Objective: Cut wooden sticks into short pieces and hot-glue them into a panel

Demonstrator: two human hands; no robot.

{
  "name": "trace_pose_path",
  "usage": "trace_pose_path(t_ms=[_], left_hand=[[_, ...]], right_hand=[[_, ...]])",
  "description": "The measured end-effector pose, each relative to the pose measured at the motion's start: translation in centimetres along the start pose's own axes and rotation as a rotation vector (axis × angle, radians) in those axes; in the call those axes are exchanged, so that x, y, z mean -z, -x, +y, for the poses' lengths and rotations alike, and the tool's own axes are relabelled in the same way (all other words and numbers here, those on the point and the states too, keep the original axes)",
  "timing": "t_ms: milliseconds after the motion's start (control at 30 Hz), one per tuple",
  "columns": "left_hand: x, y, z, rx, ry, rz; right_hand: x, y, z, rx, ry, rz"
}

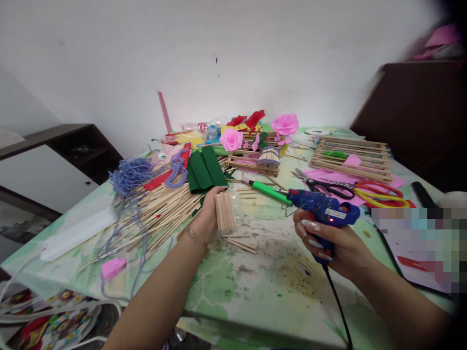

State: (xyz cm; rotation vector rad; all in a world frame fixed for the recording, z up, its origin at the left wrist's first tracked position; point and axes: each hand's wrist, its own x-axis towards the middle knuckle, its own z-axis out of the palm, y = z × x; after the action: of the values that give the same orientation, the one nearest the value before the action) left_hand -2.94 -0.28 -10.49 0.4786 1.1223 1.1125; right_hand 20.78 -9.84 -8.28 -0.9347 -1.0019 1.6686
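Observation:
My right hand (328, 243) is wrapped round the handle of a blue hot glue gun (316, 204), its nozzle pointing left and a red light lit on its side. Fingers of my left hand (208, 214) close on a small flat panel of wooden sticks (225, 212), held upright above the table. Just below the panel, several short loose sticks (241, 242) lie on the tablecloth. A green utility knife (270, 192) rests behind, close to the glue gun's nozzle. Folded dark green paper (206, 170) lies past my left hand.
Long wooden sticks (164, 214) spread across the left side, near purple yarn (133, 175) and a white power strip (78, 233). Pink paper flowers (231, 140) and a stick frame (350, 158) stand at the back. Black scissors (323, 184) lie right; a black cord (337, 301) trails off the front.

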Motion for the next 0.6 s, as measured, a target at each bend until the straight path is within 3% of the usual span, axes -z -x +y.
trace_pose_path(t_ms=[100, 167, 333, 467, 600], left_hand=[[-1.0, 1.4, -0.2, 0.196, 0.21, -0.251], [-1.6, 2.2, -0.9, 0.276, 0.276, -0.334], [-2.4, 2.7, -2.7, 0.342, 0.318, -0.349], [-2.4, 2.6, -3.3, 0.338, 0.288, -0.318], [-2.4, 2.6, -3.7, 0.327, 0.275, -0.283]], right_hand=[[-0.6, 0.4, 0.8, 0.084, 0.214, 0.052], [-0.9, 0.7, 1.3, 0.117, 0.407, 0.094], [0.0, 1.0, 2.4, 0.096, 0.786, 0.15], [0.4, 1.0, 2.6, 0.087, 0.837, 0.202], [-0.7, 1.3, 2.1, 0.174, 0.892, 0.271]])
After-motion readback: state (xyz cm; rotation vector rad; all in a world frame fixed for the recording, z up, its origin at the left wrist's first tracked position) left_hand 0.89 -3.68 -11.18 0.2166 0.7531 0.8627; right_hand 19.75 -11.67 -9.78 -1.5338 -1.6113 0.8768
